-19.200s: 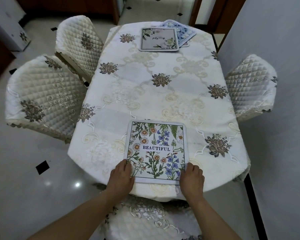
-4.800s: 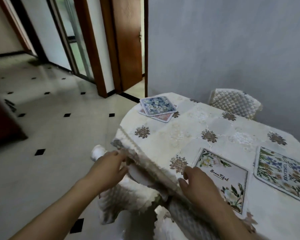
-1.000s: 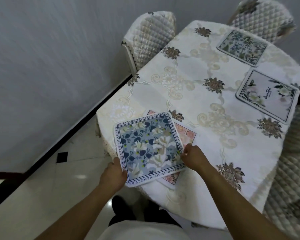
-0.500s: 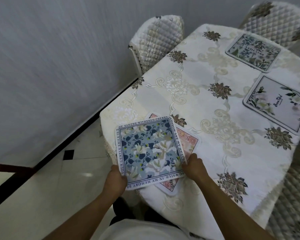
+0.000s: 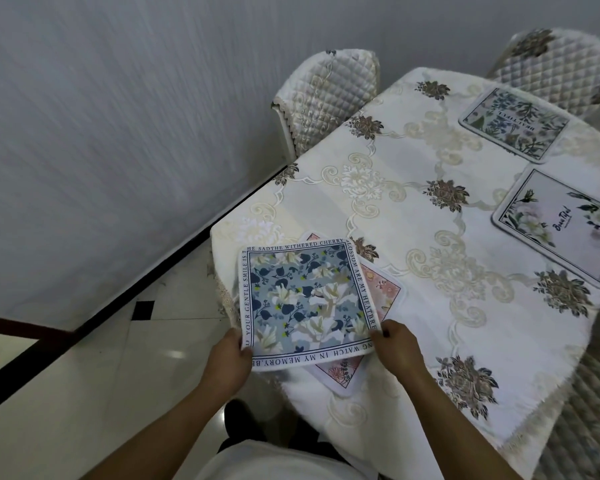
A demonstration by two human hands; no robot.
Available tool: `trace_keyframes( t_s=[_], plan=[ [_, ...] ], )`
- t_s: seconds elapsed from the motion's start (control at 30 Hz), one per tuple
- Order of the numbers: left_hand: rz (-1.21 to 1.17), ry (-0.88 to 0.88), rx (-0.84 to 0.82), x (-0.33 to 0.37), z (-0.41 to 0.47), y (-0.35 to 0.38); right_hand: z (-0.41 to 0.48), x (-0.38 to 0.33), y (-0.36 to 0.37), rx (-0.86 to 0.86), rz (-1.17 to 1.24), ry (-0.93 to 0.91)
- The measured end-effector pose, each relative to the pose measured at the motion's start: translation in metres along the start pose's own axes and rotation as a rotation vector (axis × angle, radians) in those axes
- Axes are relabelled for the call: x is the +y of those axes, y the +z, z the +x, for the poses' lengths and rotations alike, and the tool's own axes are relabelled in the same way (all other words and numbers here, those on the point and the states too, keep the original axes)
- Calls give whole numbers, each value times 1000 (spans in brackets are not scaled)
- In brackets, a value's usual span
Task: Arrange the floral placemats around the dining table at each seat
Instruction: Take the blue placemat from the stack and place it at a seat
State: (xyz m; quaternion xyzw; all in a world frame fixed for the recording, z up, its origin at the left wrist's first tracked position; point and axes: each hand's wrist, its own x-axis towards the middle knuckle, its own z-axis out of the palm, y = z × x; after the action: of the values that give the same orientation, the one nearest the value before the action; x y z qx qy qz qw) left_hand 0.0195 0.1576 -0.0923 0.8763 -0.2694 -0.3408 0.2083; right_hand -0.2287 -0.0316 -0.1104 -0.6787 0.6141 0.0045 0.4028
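Note:
A blue floral placemat [image 5: 305, 299] with a lettered border is lifted slightly over the near end of the dining table [image 5: 413, 237]. My left hand [image 5: 227, 362] grips its near left corner and my right hand [image 5: 397, 348] pinches its near right corner. A pink floral placemat [image 5: 383, 289] lies on the cloth under it, mostly covered. A white-flower placemat [image 5: 561, 226] lies at the table's right side. A green-and-blue floral placemat [image 5: 513, 124] lies at the far end.
A quilted chair [image 5: 326, 95] stands between the table and the grey wall [image 5: 101, 133]. Another quilted chair [image 5: 561, 67] stands at the far end, and a third chair [image 5: 589, 410] at the right edge. Glossy tiled floor [image 5: 84, 375] lies to my left.
Both hands have kept hold of the blue placemat and raised its near edge a little. The view has shifted slightly.

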Motion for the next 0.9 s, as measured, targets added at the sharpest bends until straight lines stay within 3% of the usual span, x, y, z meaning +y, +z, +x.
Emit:
trace_keyframes(
  t_s=[0.43,0.9],
  plan=[
    [9,298,342,19,-19,-101,-48,-82,-38,176,58,-301],
    [-85,346,487,-62,20,-261,-88,-262,29,298,50,-511]
  ],
)
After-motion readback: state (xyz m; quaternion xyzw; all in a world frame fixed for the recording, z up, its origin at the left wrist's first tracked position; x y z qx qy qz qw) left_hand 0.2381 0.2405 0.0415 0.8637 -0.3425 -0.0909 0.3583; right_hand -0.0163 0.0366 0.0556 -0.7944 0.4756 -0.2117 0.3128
